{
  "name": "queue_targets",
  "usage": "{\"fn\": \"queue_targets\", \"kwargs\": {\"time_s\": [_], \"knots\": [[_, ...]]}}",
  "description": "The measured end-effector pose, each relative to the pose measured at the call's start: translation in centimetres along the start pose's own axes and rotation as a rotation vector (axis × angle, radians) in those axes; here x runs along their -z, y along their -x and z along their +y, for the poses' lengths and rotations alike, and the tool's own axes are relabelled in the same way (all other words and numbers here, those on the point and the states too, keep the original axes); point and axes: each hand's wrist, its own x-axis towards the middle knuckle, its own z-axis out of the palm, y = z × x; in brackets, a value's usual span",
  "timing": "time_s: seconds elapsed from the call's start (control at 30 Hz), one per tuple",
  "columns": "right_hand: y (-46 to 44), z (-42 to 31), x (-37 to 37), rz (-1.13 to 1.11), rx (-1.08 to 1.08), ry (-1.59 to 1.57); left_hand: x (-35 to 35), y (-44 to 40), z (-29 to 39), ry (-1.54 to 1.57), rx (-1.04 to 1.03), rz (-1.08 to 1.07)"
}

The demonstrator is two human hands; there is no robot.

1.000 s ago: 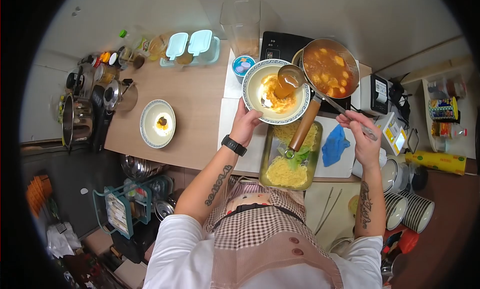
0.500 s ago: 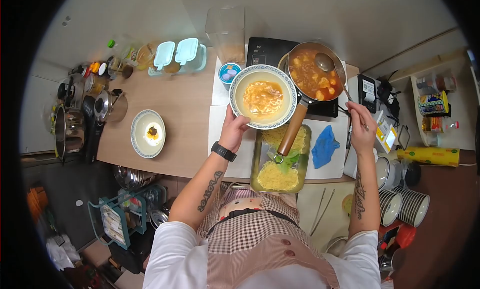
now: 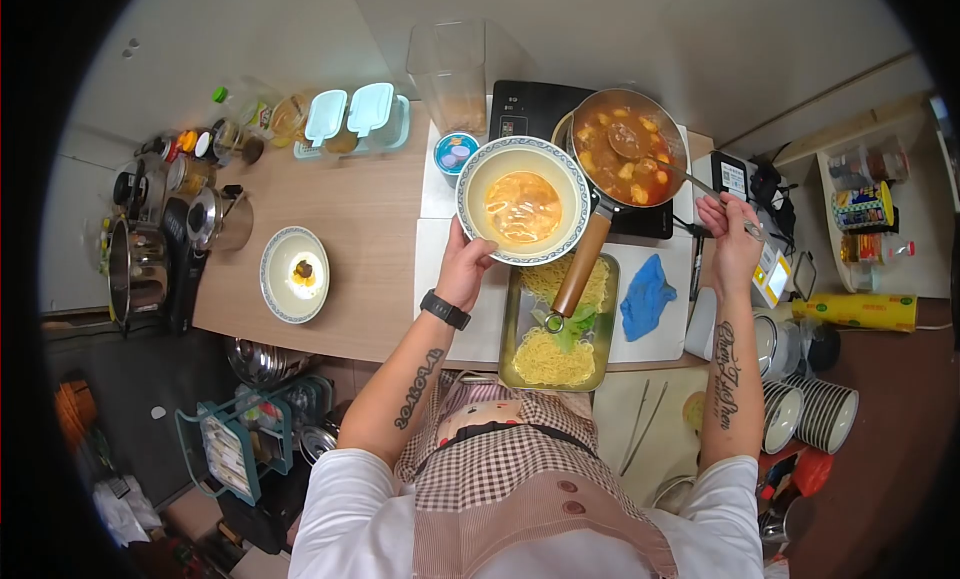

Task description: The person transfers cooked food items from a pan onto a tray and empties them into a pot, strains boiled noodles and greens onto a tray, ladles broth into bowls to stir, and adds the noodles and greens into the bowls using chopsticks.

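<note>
My left hand (image 3: pixel 466 264) grips the near-left rim of a patterned bowl (image 3: pixel 475 184), which holds some orange-brown broth (image 3: pixel 523 209). The bowl is held up close to the left side of a saucepan (image 3: pixel 672 129). In that pan is reddish soup with yellowish chunks. My right hand (image 3: pixel 731 229) is closed around the handle of a ladle (image 3: pixel 700 185), and the ladle's head dips into the soup. The pan's wooden handle (image 3: pixel 580 272) points toward me, over a metal tray (image 3: pixel 508 329) of noodles (image 3: pixel 556 362) and green leaves.
Under the pan is a black induction cooker (image 3: pixel 515 97). A second bowl (image 3: pixel 270 279) with dark and yellow seasoning stands to the left. A blue cloth (image 3: pixel 648 297) lies right of the tray. Teal-lidded containers (image 3: pixel 370 109) and a clear plastic bin (image 3: pixel 445 74) line the back.
The ladle's head has gone from the pan's upper right, above the soup, down into the soup further left. My right hand has shifted slightly right and down. The bowl has barely moved.
</note>
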Motion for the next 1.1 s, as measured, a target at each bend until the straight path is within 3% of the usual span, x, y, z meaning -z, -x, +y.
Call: {"fn": "queue_targets", "kwargs": {"time_s": [0.43,0.7,0.93,1.1], "knots": [[4.0,-4.3,-0.6,-0.202,0.006,0.094,0.0,-0.2,0.1,0.042,-0.007,-0.001],[6.5,-2.8,-1.8,-0.408,0.005,0.123,0.1,-0.2,0.0,0.038,-0.021,0.000],[8.2,-2.8,-0.6,-0.626,0.427,0.421,1.2,-0.7,-0.9,0.004,-0.025,-0.009],[6.6,-1.6,0.2,-0.336,0.627,0.640,0.5,-0.3,-0.6,0.041,-0.047,-0.009]]}}
